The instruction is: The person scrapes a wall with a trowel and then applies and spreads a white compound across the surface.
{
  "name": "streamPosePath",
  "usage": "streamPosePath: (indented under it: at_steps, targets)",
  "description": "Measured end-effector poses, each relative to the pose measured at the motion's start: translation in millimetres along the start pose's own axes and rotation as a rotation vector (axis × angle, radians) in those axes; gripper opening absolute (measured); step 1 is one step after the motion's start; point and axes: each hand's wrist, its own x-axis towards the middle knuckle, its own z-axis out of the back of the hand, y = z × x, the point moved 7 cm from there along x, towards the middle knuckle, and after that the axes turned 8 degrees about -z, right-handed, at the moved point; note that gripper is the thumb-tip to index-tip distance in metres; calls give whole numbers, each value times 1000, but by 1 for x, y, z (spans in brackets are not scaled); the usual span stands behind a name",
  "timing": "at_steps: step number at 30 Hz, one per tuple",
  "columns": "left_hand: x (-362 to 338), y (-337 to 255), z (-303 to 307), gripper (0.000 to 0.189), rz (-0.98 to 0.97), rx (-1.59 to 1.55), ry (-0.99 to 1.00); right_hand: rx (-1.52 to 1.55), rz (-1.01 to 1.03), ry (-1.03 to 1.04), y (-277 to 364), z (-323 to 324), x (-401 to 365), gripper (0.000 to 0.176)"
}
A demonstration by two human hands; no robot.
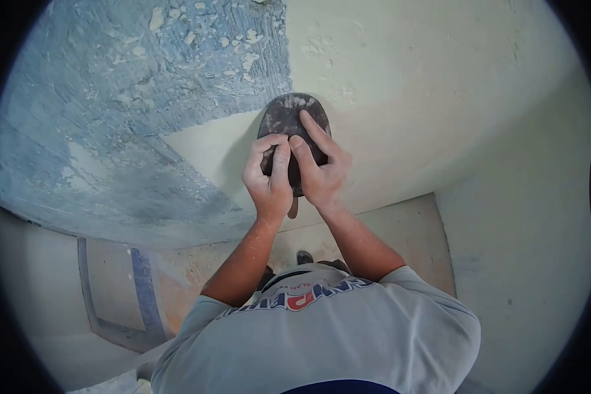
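Observation:
A dark oval tool with pale smears lies against the wall, and a short brown handle end shows below it. Around its left side my left hand is closed, thumb pointing up and fingers curled over the edge. My right hand grips the right side, its index finger stretched up along the dark face and its thumb near the left one. White dust coats the fingers of both hands. What lies under the tool is hidden.
The wall has a rough blue area at the upper left and a smooth pale coating at the right. Another wall stands at the right. Below are the floor, a dark shoe and a doorway-like recess.

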Motion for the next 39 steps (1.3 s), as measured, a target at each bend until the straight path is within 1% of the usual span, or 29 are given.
streamPosePath:
  at_steps: [1,2,5,7,8,11,14,16,18,20,24,26,28,29,30,31,32,34,35,39]
  targets:
    - [4,-1,1,10,38,-50,0,4,6,4,-1,-1,-3,37]
    - [-4,10,6,11,-15,19,7,-20,-19,4,-9,-1,-11,38]
    - [-28,31,15,9,108,-63,24,-75,-46,15,-32,-2,-32,39]
    - [-32,28,20,8,93,-13,29,-11,-154,20,-44,-3,-42,39]
    - [-35,27,22,8,80,37,39,-14,-160,23,-46,-3,-44,39]
    - [-31,23,25,8,73,48,45,10,-163,20,-45,-6,-45,39]
    - [-29,26,26,7,73,17,38,15,-120,6,-43,-10,-42,40]
    - [-30,30,26,7,87,-10,34,10,-164,11,-45,-10,-43,40]
    - [-29,32,26,7,101,-40,36,7,-155,4,-44,-11,-43,40]
    - [-28,29,27,9,98,9,44,0,-153,-9,-42,-10,-43,39]
    - [-29,32,27,9,128,-3,50,-18,-189,0,-41,-11,-41,39]
    - [-28,32,28,8,82,7,51,-13,-216,4,-44,-12,-40,40]
    - [-18,22,26,8,71,24,57,-59,-64,-64,-36,-11,-35,36]
    - [-12,16,24,8,52,38,58,-62,-69,-65,-35,-11,-34,36]
    - [-9,14,22,7,84,-25,50,-82,-50,-74,-29,-11,-33,36]
    - [-10,16,23,7,79,-24,52,-96,-23,-84,-24,-12,-30,36]
    - [-13,22,24,7,76,-5,66,-90,-14,-87,-26,-12,-31,36]
    - [-21,26,26,6,50,42,91,-122,-71,-80,-42,-10,-42,36]
    - [-22,26,26,6,43,42,90,-98,-25,-93,-44,-10,-45,36]
    - [-13,23,23,7,89,9,89,-83,-50,-97,-38,-12,-36,36]
